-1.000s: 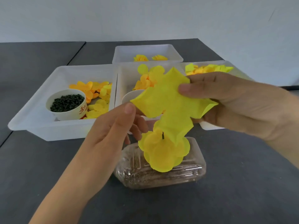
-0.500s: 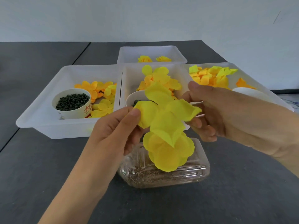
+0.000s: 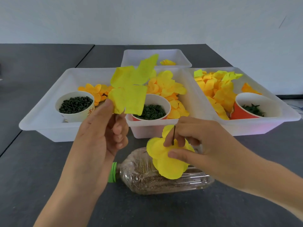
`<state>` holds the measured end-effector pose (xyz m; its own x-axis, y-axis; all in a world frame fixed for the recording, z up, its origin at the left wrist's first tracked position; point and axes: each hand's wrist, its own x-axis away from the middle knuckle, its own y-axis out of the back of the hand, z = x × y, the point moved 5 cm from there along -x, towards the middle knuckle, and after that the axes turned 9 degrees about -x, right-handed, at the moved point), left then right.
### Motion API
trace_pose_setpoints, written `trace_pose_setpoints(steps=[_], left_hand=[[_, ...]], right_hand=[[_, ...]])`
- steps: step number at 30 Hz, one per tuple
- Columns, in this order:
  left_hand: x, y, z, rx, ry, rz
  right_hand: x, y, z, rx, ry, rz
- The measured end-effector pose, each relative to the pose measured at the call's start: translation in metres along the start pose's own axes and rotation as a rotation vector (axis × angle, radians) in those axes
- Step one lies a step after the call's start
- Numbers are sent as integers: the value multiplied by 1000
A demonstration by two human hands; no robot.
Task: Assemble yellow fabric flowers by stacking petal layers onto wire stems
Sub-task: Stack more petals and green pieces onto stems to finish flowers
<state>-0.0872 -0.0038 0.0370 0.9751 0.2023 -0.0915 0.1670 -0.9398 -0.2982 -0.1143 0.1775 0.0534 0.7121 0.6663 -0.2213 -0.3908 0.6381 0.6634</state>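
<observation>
Left hand [image 3: 100,138]: pinches a large yellow petal layer [image 3: 129,89] by its lower edge, thumb in front, raised in front of the trays.
Right hand [image 3: 198,148]: fingers curled round the wire stem [image 3: 173,135], thumb pressing the stacked petals [image 3: 167,159] already on it.
Stem: stands upright just above a clear bottle [image 3: 164,179] lying on its side on the dark table [image 3: 32,161].
Trays: four white trays [image 3: 49,126] behind, holding loose petals and three cups of dark green parts [image 3: 76,104].
</observation>
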Motion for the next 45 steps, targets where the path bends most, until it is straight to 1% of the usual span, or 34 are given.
trace_pose_setpoints(steps=[3,10,18,24,28,30,32,33,35,37,39,41,43,45], left_hand=[[0,4,1,9,8,-16],[1,12,0,14,8,-25],[1,13,0,0,-1,-20],[1,14,-1,-30,1,-25],[1,12,-1,-99,-26,-11],[1,10,-1,-155,-49,24],[2,8,0,-213,-52,68],[3,7,1,-245,-45,88],[6,3,3,-308,-28,137],[7,-3,3,-349,-12,189],[8,-11,2,-377,-22,257],[9,-17,0,-434,-52,310],[10,-21,0,-476,-76,327],[11,-22,0,-484,-74,323]], right_hand=[[-5,-4,-4,2,1,-39],[-7,-6,-11,-143,-119,-71],[-8,-6,-2,-1,-54,-28],[-9,-7,-2,10,-59,-6],[-7,-2,1,-3,-43,30],[-6,8,3,-44,-51,0],[-5,23,7,-100,-27,-76],[-5,31,9,-153,-10,-122],[-5,45,11,-335,-9,-217],[-6,51,7,-537,-99,-238],[-4,47,2,-644,-247,-140],[0,40,1,-602,-325,-45],[4,37,2,-555,-350,-23],[9,35,-1,-567,-383,-30]])
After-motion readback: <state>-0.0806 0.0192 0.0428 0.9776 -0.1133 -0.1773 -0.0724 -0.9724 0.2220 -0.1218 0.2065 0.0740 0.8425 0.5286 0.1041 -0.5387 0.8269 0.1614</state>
